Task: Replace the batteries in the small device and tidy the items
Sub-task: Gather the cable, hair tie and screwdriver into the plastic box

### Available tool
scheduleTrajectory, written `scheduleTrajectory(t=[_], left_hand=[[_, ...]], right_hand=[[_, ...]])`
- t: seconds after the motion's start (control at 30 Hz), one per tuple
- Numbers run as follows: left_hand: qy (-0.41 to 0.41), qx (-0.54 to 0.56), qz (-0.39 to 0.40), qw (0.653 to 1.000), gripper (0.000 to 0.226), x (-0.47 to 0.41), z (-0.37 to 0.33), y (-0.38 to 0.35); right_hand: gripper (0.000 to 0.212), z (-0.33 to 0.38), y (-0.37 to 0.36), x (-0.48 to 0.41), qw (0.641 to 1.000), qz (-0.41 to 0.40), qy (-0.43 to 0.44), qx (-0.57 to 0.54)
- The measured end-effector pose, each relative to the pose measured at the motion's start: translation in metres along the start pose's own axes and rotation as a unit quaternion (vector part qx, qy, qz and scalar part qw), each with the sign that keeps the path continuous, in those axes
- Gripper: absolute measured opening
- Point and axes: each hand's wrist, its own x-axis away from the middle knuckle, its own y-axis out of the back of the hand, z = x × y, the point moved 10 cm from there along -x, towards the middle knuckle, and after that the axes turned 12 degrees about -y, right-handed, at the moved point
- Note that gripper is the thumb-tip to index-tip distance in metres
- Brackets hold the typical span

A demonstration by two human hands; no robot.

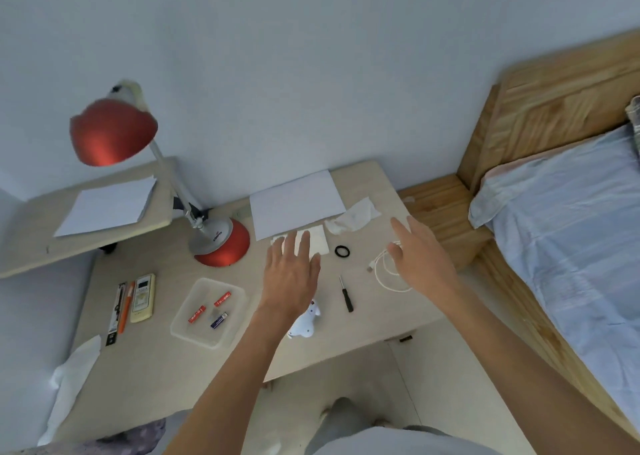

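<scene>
Hands in view: two, my left hand [290,274] and my right hand [420,255].

Clear tray [192,333]: one.

Batteries in it: three. These are one red battery [197,314], a second red battery [222,299] and one dark blue battery [219,320]. I cannot class the small grey item beside them.

Screwdriver [346,294]: one.
White device [306,323]: one.
Black ring [342,251]: one.
White cable [381,276]: one.
Remote control [142,298]: one.
Orange pen [125,307]: one.
Red desk lamp [110,132]: one.
Crumpled tissue [353,217]: one.

Large white papers: two, namely the desk sheet [296,203] and the shelf sheet [107,207].
</scene>
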Motion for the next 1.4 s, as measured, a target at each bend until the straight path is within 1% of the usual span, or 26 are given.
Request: scheduleTrajectory(t=[0.13, 0.33, 0.5, 0.6, 0.83, 0.9, 1.0, 1.17, 1.4], left_hand=[[-0.041, -0.029, 0.042, 0.998, 0.063, -0.042, -0.027, -0.003], [-0.079, -0.042, 0.105, 0.990, 0.071, -0.076, -0.045, -0.036], [-0.101, -0.044, 0.134, 0.985, 0.068, -0.094, -0.040, -0.072], [-0.113, -0.043, 0.165, 0.979, 0.064, -0.099, -0.034, -0.100], [-0.103, 0.047, 0.228, 0.967, 0.041, -0.110, -0.022, -0.172], [-0.111, 0.065, 0.235, 0.964, 0.036, -0.111, -0.020, -0.188], [-0.116, 0.079, 0.233, 0.962, 0.035, -0.111, -0.017, -0.210], [-0.118, 0.093, 0.226, 0.963, 0.022, -0.112, -0.011, -0.231], [-0.110, 0.136, 0.229, 0.958, 0.015, -0.106, 0.002, -0.254]], right_hand=[[0.064, -0.015, 0.023, 0.002, 0.999, -0.034, -0.001, -0.001], [0.066, -0.043, 0.026, -0.010, 0.998, -0.063, -0.029, 0.013], [0.066, -0.063, -0.001, -0.031, 0.996, -0.044, -0.071, -0.001], [0.065, -0.071, -0.026, -0.043, 0.995, -0.013, -0.098, -0.004], [0.065, -0.104, -0.084, -0.073, 0.983, 0.047, -0.179, -0.015], [0.064, -0.115, -0.096, -0.082, 0.976, 0.056, -0.208, -0.014], [0.062, -0.125, -0.110, -0.092, 0.971, 0.063, -0.232, -0.003], [0.053, -0.133, -0.128, -0.102, 0.966, 0.080, -0.246, 0.003], [0.047, -0.141, -0.153, -0.106, 0.956, 0.113, -0.269, -0.030]])
